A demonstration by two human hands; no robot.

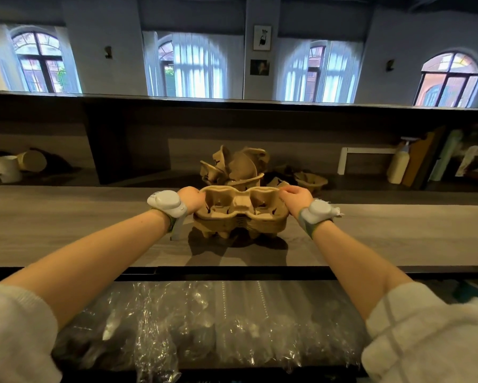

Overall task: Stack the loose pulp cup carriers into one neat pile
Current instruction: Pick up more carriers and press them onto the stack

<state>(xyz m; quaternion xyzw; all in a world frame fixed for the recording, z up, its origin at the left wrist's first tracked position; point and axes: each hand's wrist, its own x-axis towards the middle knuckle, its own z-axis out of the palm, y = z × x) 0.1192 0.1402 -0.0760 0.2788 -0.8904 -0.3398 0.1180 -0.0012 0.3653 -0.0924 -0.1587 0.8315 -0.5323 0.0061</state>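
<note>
Plastic wrap (204,322), hands (190,199) gripping crosswise carrier stack (240,214)

Can't really see the fingers of the left hand (191,199), they're tucked behind the left end of the nested stack of brown pulp cup carriers (241,210). Behind that stack, the loose heap of brown pulp carriers (235,167) is half blocked, so no telling how many are in it. Left of the stack, the pale paper cups (3,167) get chopped by the frame edge. Nearer than the stack, the crinkly clear plastic sleeves (204,322) are just glare, contents unreadable.
</note>
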